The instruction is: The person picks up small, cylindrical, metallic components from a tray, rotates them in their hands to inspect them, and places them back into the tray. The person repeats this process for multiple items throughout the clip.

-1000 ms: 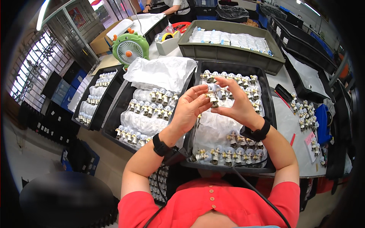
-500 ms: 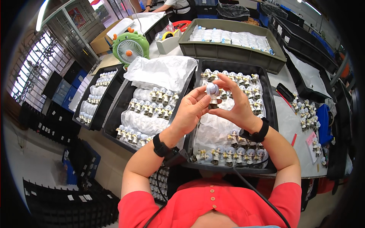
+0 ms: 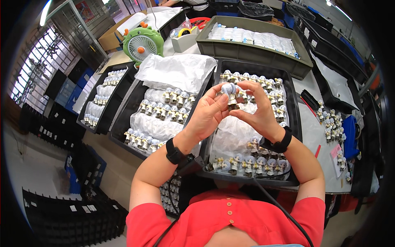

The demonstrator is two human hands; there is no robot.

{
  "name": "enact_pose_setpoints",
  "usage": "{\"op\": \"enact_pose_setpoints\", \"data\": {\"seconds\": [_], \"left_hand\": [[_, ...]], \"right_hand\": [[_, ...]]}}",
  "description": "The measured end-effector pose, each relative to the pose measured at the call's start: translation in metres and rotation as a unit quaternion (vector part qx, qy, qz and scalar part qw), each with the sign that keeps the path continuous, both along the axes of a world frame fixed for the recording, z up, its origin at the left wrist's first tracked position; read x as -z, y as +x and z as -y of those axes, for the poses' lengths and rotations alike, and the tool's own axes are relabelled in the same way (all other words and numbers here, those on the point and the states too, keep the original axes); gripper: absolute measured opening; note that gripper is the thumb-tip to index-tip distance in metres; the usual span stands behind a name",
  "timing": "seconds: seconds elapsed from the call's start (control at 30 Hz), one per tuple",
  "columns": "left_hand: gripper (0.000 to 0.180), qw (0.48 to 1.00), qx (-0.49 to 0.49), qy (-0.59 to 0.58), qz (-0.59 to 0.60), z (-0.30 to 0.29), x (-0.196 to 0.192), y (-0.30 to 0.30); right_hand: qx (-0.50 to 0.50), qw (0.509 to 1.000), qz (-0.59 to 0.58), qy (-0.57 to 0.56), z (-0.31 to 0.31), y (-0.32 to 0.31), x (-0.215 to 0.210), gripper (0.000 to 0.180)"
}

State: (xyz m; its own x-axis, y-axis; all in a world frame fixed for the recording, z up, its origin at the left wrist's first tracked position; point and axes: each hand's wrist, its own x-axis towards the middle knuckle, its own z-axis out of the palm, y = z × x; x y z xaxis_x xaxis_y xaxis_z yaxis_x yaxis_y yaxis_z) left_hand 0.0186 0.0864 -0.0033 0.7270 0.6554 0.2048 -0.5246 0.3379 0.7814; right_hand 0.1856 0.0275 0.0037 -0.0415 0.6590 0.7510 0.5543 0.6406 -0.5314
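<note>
A small doll figurine with pale lilac hair, a white outfit and dark feet is held upright in front of me, above the right-hand black tray. My left hand pinches it from the side between thumb and fingers. My right hand curves round its other side, index finger by the head and thumb by the feet; the exact contact is partly hidden. Below, rows of similar figurines lie on white sheeting in the tray, at its near and far ends.
Another black tray of figurines, with white sheeting folded at its far end, stands at left. A green fan and an olive bin are behind. Loose figurines, a red pen and a blue container lie right.
The figurine has turned slightly in my fingers and sits a little lower. My right thumb and fingers have shifted a little around it. The whole view has moved slightly.
</note>
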Motion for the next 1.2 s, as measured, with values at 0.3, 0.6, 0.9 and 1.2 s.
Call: {"op": "enact_pose_setpoints", "data": {"seconds": [0.3,0.6,0.9,1.2], "left_hand": [[0.038,0.999,-0.046,-0.021,-0.002,0.001,0.003,0.0],[0.032,0.998,-0.039,-0.043,0.008,-0.003,0.005,0.001],[0.035,0.995,-0.09,-0.007,-0.037,-0.005,0.002,0.0],[0.048,0.815,-0.206,0.258,-0.476,-0.131,-0.014,-0.097]], "right_hand": [[0.034,0.999,0.004,-0.032,0.001,-0.005,0.009,0.035],[0.047,0.998,-0.023,-0.032,0.003,-0.003,0.003,0.029],[0.009,0.994,-0.045,-0.095,0.004,-0.006,0.002,0.025],[0.025,0.995,-0.034,-0.086,0.0,0.006,0.001,0.019]]}}
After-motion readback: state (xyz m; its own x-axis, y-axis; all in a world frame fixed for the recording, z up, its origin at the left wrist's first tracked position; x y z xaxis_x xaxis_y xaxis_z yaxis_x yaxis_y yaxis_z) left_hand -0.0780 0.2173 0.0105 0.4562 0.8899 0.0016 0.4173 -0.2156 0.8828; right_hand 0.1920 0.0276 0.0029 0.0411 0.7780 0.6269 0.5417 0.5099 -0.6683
